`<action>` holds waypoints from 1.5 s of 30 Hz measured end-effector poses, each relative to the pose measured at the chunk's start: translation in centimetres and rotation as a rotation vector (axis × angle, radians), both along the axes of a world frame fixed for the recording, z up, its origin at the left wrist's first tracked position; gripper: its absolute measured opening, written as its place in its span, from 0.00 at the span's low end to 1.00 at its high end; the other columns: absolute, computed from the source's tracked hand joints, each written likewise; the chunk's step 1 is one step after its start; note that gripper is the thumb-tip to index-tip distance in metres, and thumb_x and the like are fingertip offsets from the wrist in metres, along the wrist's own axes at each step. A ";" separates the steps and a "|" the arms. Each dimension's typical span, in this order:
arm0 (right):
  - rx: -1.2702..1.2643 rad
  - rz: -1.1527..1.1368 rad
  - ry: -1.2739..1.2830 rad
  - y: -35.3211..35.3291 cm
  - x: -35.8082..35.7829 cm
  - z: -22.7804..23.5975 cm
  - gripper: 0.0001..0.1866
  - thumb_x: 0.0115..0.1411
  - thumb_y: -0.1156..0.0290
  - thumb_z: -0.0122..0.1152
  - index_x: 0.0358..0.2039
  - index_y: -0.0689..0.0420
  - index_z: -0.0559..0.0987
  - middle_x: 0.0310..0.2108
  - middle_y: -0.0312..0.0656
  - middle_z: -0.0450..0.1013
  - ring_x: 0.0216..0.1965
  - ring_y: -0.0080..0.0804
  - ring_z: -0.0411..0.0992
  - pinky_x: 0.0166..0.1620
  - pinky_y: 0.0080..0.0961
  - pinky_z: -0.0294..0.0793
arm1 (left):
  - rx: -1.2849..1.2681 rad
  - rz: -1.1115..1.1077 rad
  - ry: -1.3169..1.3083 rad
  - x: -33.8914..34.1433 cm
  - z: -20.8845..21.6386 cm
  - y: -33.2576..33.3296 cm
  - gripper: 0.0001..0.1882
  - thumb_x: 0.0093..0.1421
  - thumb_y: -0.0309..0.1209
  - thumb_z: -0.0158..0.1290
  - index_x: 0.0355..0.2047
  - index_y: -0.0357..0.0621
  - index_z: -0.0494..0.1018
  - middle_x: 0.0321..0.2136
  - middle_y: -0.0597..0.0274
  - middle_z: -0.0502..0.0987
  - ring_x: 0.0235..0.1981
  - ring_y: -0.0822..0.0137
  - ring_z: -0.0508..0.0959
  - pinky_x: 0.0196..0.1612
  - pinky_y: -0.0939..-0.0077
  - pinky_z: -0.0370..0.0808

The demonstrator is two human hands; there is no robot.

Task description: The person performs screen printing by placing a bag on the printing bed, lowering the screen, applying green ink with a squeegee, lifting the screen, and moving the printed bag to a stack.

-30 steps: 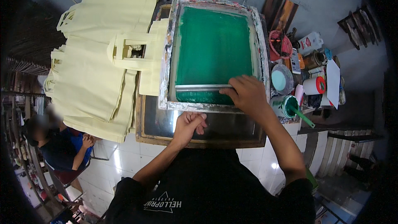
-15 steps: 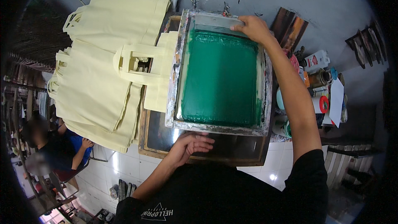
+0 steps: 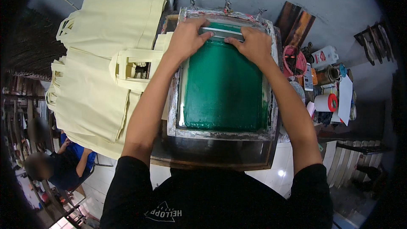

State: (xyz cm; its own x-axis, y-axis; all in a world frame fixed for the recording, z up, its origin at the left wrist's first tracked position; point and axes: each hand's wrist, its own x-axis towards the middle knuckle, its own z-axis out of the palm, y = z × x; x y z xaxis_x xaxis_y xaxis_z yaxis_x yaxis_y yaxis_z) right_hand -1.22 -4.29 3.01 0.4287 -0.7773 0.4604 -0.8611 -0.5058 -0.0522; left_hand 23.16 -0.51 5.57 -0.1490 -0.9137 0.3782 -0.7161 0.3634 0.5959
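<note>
A printing screen (image 3: pixel 220 134) with a paint-smeared frame lies on the table, its mesh covered with green ink (image 3: pixel 224 89). Across the mesh's far end sits a squeegee (image 3: pixel 221 33), a pale straight bar with green ink on both sides of it. My left hand (image 3: pixel 186 38) grips its left end, thumb on the near side. At the right end my right hand (image 3: pixel 253 46) is closed on it the same way. A cream tote bag (image 3: pixel 164 44) reaches under the screen's left side, its handles (image 3: pixel 127 70) sticking out to the left.
Stacks of cream tote bags (image 3: pixel 93 89) fill the left. Clamps (image 3: pixel 227 5) stand behind the screen. To the right are a pink basket (image 3: pixel 294 61), a white bottle (image 3: pixel 325 56) and several containers. A wooden-edged board (image 3: pixel 203 150) lies beneath. Another person (image 3: pixel 63 169) sits far left.
My left hand has come up from in front of the screen and taken hold of the squeegee's left end. The right hand has moved slightly nearer, still at the far end.
</note>
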 end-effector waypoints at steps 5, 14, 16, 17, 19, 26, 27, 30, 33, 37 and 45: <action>-0.042 0.033 -0.009 3.5 -0.4 -0.6 0.34 0.53 0.32 0.65 0.23 0.57 0.78 0.26 0.46 0.79 0.28 0.47 0.79 0.30 0.42 0.76 | 0.171 0.016 0.011 0.3 -0.7 2.8 0.12 0.57 0.37 0.64 0.38 0.44 0.84 0.34 0.46 0.83 0.36 0.46 0.82 0.42 0.57 0.77; 0.033 0.060 -0.009 12.6 -1.3 -0.4 0.31 0.52 0.36 0.69 0.23 0.56 0.76 0.22 0.42 0.75 0.25 0.46 0.77 0.28 0.41 0.74 | 0.141 0.010 0.037 -0.7 -1.1 12.2 0.11 0.58 0.35 0.64 0.36 0.42 0.83 0.30 0.49 0.82 0.34 0.48 0.80 0.40 0.57 0.76; 0.051 0.062 -0.012 15.3 -1.5 -0.3 0.30 0.52 0.37 0.69 0.22 0.55 0.75 0.22 0.41 0.74 0.24 0.45 0.76 0.27 0.41 0.73 | 0.159 0.000 0.019 -0.8 -0.8 14.9 0.10 0.57 0.34 0.64 0.36 0.41 0.83 0.31 0.49 0.82 0.35 0.49 0.80 0.40 0.60 0.76; 0.061 0.060 -0.014 16.8 -1.6 -0.3 0.30 0.52 0.37 0.69 0.23 0.55 0.75 0.21 0.41 0.73 0.24 0.45 0.76 0.26 0.40 0.72 | 0.187 0.001 -0.002 -0.9 -0.6 16.3 0.10 0.57 0.33 0.65 0.36 0.40 0.83 0.32 0.50 0.82 0.35 0.50 0.81 0.40 0.62 0.76; 0.074 0.066 -0.016 19.5 -1.7 -0.2 0.30 0.51 0.38 0.70 0.22 0.54 0.74 0.22 0.40 0.71 0.23 0.42 0.75 0.25 0.37 0.71 | 0.229 -0.006 -0.020 -1.1 -0.3 19.3 0.09 0.57 0.30 0.65 0.36 0.39 0.83 0.33 0.51 0.83 0.35 0.52 0.81 0.41 0.64 0.76; 0.158 0.060 0.033 26.2 -2.4 -0.4 0.19 0.47 0.56 0.75 0.26 0.54 0.74 0.27 0.38 0.71 0.31 0.39 0.74 0.33 0.36 0.72 | 0.108 -0.075 0.022 -1.0 -1.5 25.6 0.14 0.52 0.27 0.68 0.40 0.39 0.82 0.38 0.55 0.84 0.40 0.55 0.81 0.46 0.63 0.76; 0.124 0.077 0.012 26.6 -2.5 -0.7 0.17 0.46 0.59 0.74 0.27 0.53 0.75 0.29 0.38 0.72 0.33 0.39 0.75 0.34 0.36 0.72 | 0.103 -0.114 0.039 -0.5 -2.0 25.9 0.19 0.52 0.29 0.69 0.44 0.40 0.81 0.42 0.55 0.83 0.44 0.55 0.81 0.50 0.62 0.75; 0.087 0.122 -0.035 27.0 -3.0 -1.2 0.15 0.44 0.66 0.72 0.30 0.53 0.76 0.33 0.38 0.73 0.36 0.39 0.75 0.38 0.37 0.73 | 0.037 -0.021 -0.051 0.5 -4.0 27.3 0.41 0.48 0.38 0.73 0.61 0.41 0.69 0.58 0.51 0.75 0.61 0.50 0.72 0.64 0.51 0.63; 0.112 0.161 -0.094 27.1 -3.6 -0.5 0.16 0.45 0.68 0.70 0.35 0.53 0.77 0.37 0.38 0.75 0.38 0.40 0.75 0.40 0.38 0.75 | -0.006 0.075 -0.131 1.4 -5.4 28.1 0.60 0.43 0.45 0.76 0.71 0.44 0.55 0.68 0.47 0.64 0.71 0.45 0.60 0.72 0.41 0.48; -0.053 0.206 -0.203 26.6 -4.1 3.7 0.18 0.44 0.70 0.69 0.39 0.54 0.80 0.42 0.39 0.77 0.41 0.41 0.77 0.43 0.39 0.77 | -0.257 0.110 -0.118 2.5 -3.8 27.8 0.66 0.41 0.49 0.77 0.74 0.45 0.49 0.69 0.45 0.63 0.72 0.43 0.58 0.71 0.35 0.44; -0.458 0.158 -0.105 17.4 -2.6 19.3 0.12 0.52 0.61 0.70 0.33 0.52 0.81 0.33 0.42 0.77 0.35 0.41 0.78 0.38 0.39 0.75 | -0.212 0.202 0.638 2.8 1.8 20.6 0.50 0.60 0.46 0.65 0.72 0.37 0.50 0.67 0.37 0.62 0.68 0.49 0.64 0.71 0.56 0.57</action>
